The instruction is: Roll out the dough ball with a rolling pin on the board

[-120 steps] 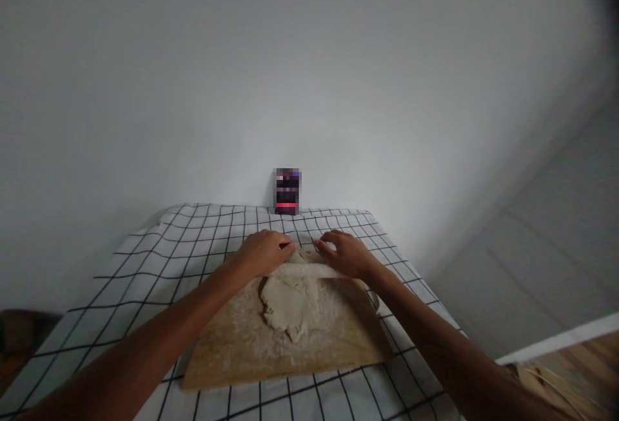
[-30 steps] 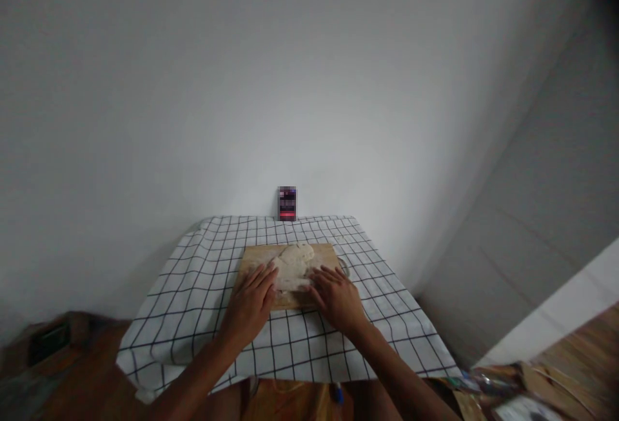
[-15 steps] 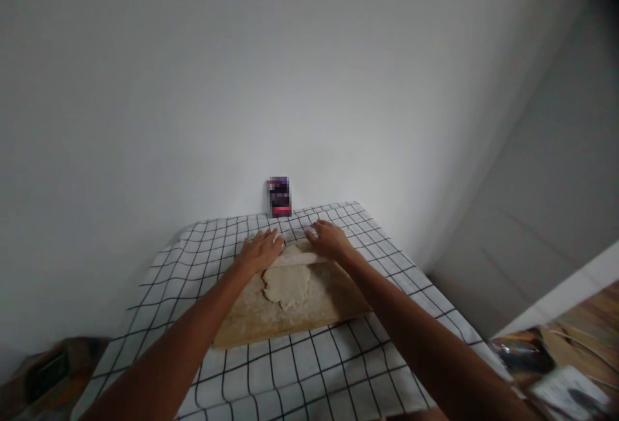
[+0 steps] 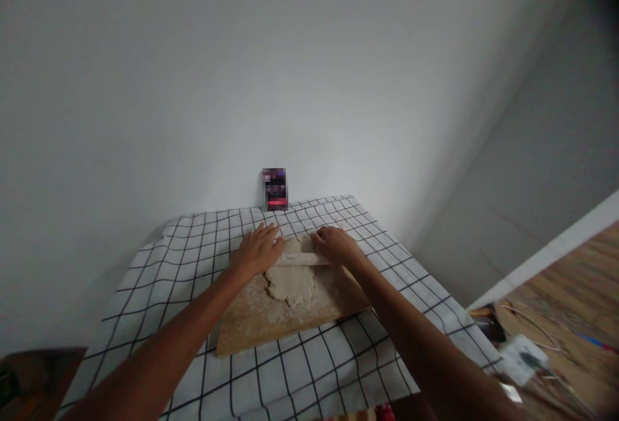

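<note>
A pale rolling pin [image 4: 302, 259] lies crosswise over a flattened sheet of dough [image 4: 290, 285] with ragged edges. Beneath the dough is a floured wooden board [image 4: 246, 327]. My left hand [image 4: 262, 250] rests on the pin's left end, its fingers stretched forward and apart. At the right end, my right hand [image 4: 335, 245] has its fingers curled over the pin. Both hands hide the pin's ends. Some dough shows beyond the pin, and most of it is on the near side.
A white checked cloth [image 4: 159, 308] covers the table under the board. Against the wall at the back stands a small dark, pixelated object [image 4: 275, 189]. On the wooden floor at lower right are a white item [image 4: 523, 358] and cords. A box-like thing [image 4: 29, 379] sits at lower left.
My right hand's fingers have curled in more over the rolling pin. The pin has shifted slightly against the dough, and more of it shows between my hands. The camera view has shifted a little.
</note>
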Demonstrator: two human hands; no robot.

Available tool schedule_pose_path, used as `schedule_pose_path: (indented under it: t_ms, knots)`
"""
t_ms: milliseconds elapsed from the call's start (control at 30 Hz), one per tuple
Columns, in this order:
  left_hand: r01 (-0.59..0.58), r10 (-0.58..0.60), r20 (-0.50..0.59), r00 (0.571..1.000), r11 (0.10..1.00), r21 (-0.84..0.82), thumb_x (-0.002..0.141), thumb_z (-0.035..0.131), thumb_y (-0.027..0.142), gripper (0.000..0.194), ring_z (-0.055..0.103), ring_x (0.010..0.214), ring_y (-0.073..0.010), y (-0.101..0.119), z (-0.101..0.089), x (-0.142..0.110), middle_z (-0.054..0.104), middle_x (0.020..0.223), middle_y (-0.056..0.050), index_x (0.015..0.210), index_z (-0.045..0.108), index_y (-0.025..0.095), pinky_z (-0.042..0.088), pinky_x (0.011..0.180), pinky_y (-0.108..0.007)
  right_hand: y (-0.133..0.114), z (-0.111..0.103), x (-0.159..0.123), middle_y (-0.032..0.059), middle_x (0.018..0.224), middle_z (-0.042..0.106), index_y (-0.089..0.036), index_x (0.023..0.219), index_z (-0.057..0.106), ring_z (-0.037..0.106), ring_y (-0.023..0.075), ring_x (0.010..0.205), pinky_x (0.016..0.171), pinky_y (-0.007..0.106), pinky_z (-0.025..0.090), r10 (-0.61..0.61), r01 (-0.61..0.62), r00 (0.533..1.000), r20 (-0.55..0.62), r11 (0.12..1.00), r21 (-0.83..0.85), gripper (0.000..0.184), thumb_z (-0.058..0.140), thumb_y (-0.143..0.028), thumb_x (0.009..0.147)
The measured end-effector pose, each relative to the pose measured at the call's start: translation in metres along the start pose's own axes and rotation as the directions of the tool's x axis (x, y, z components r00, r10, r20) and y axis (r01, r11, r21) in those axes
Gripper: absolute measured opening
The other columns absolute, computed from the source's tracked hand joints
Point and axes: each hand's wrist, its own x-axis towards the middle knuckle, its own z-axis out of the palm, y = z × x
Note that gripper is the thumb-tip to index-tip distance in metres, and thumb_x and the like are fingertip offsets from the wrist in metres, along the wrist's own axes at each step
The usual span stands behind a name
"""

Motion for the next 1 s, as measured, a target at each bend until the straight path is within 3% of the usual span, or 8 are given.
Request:
schedule_pose_path:
  t_ms: [200, 367, 533, 633, 833, 1000]
  knots:
    - [-0.036, 0.043, -0.101, 0.994, 0.997, 0.075, 0.089, 0.035, 0.033, 0.045, 0.031, 0.136, -0.0273, 0.02, -0.013, -0.055, 0.05, 0.141, -0.007, 0.132, 0.04, 0.022, 0.027, 0.111, -0.052, -0.011, 0.002, -0.057, 0.0099, 0.139, 0.061, -0.026, 0.123, 0.065, 0.048, 0.0271, 0.135, 0.108, 0.044, 0.04, -0.085, 0.082, 0.984, -0.154, 0.996, -0.024, 0.038, 0.037, -0.046, 0.106]
    - [-0.07, 0.078, -0.142, 0.987, 0.996, 0.056, 0.09, 0.028, 0.037, 0.051, 0.023, 0.139, -0.022, 0.039, -0.023, -0.115, 0.036, 0.15, -0.001, 0.14, 0.022, 0.029, 0.024, 0.114, -0.049, -0.019, 0.001, -0.115, 0.01, 0.148, 0.057, -0.023, 0.127, 0.066, 0.047, 0.0282, 0.139, 0.114, 0.046, 0.036, -0.209, 0.202, 0.963, -0.172, 0.978, -0.053, 0.044, 0.03, -0.042, 0.108]
    - [-0.044, 0.051, -0.191, 0.98, 0.998, 0.042, 0.088, 0.032, 0.044, 0.059, 0.021, 0.14, -0.023, 0.052, -0.025, -0.154, 0.03, 0.152, 0.003, 0.141, 0.01, 0.036, 0.021, 0.115, -0.05, -0.009, 0.012, -0.149, 0.0093, 0.162, 0.038, -0.022, 0.152, 0.045, 0.032, 0.0299, 0.15, 0.122, 0.054, 0.025, -0.298, 0.297, 0.932, -0.205, 0.954, -0.039, 0.054, 0.036, -0.048, 0.105]
    - [-0.053, 0.061, -0.168, 0.984, 0.997, 0.051, 0.088, 0.032, 0.046, 0.056, 0.029, 0.137, -0.0238, 0.048, -0.026, -0.146, 0.038, 0.149, -0.001, 0.14, 0.018, 0.031, 0.026, 0.113, -0.052, -0.007, 0.015, -0.143, 0.009, 0.162, 0.039, -0.023, 0.15, 0.046, 0.03, 0.0315, 0.15, 0.121, 0.057, 0.023, -0.313, 0.309, 0.928, -0.204, 0.95, -0.051, 0.055, 0.038, -0.052, 0.104]
    - [-0.036, 0.051, -0.142, 0.989, 0.993, 0.109, 0.09, 0.031, 0.044, 0.042, 0.05, 0.12, -0.0258, 0.034, -0.023, -0.082, 0.061, 0.129, -0.007, 0.124, 0.046, 0.024, 0.037, 0.103, -0.049, -0.013, -0.001, -0.086, 0.0104, 0.158, 0.045, -0.023, 0.14, 0.057, 0.03, 0.0321, 0.149, 0.118, 0.057, 0.027, -0.23, 0.216, 0.95, -0.211, 0.972, -0.09, 0.05, 0.034, -0.052, 0.106]
    - [0.037, -0.025, -0.09, 0.996, 0.991, 0.13, 0.092, 0.026, 0.045, 0.043, 0.062, 0.098, -0.0288, 0.031, -0.019, -0.039, 0.071, 0.106, -0.012, 0.108, 0.059, 0.022, 0.046, 0.083, -0.046, -0.016, -0.014, -0.04, 0.012, 0.124, 0.072, -0.022, 0.12, 0.069, 0.063, 0.0249, 0.118, 0.101, 0.039, 0.046, -0.227, 0.222, 0.972, -0.055, 0.972, -0.078, 0.06, 0.02, -0.053, 0.108]
